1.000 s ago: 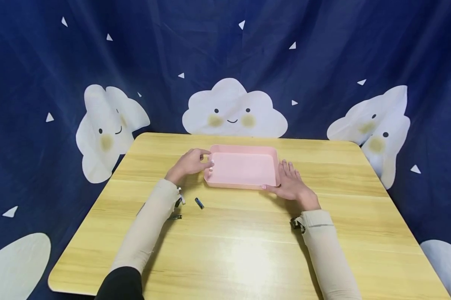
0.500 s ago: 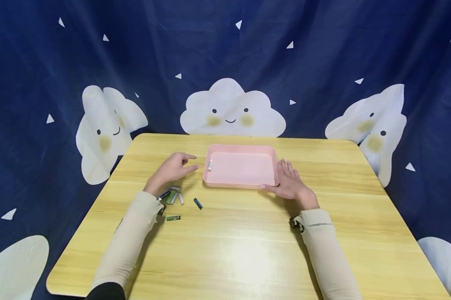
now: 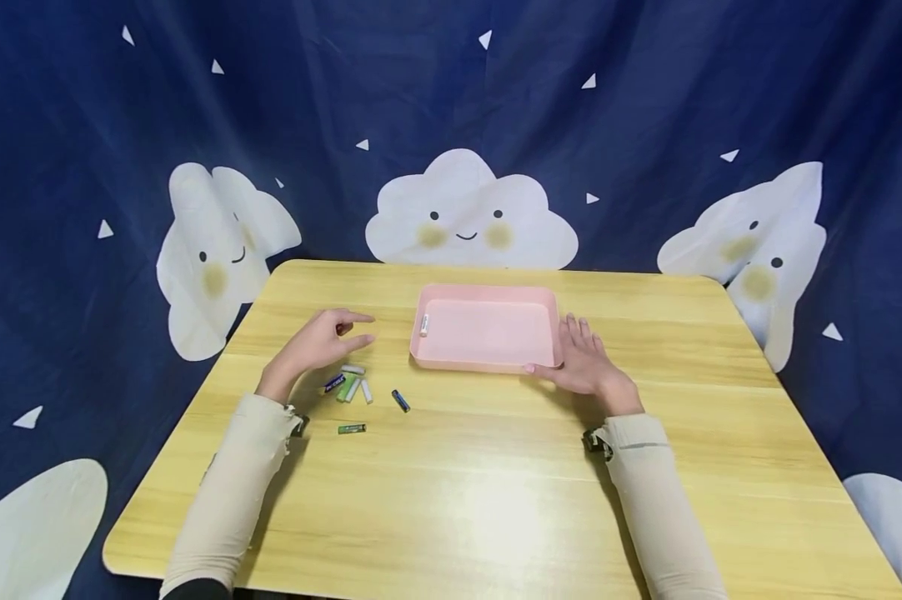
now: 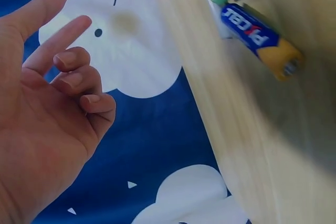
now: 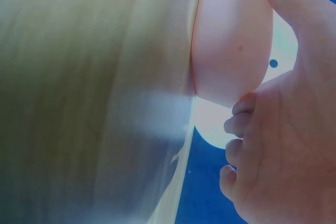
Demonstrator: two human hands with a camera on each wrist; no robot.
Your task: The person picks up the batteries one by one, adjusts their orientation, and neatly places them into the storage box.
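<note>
A pink tray (image 3: 492, 332) is set near the middle of the far edge of the table (image 3: 744, 467). The tray's right end is touched by the right hand (image 3: 588, 362), its fingers laid out straight and its thumb placed at the near right corner. Inside, by the left wall, a single white battery (image 3: 424, 325) is seen. The left hand (image 3: 319, 342) is held empty between tray and table's left edge, thumb and index finger parted, remaining fingers loosely bent. Beside it, three loose white batteries (image 3: 367, 392) are clustered with at least one green battery (image 3: 346, 387) and a blue-and-orange PKCELL battery (image 4: 260, 40). Closer to the near edge, a dark blue battery (image 3: 401, 401) and a separate green-and-black battery (image 3: 352, 428) are placed apart.
</note>
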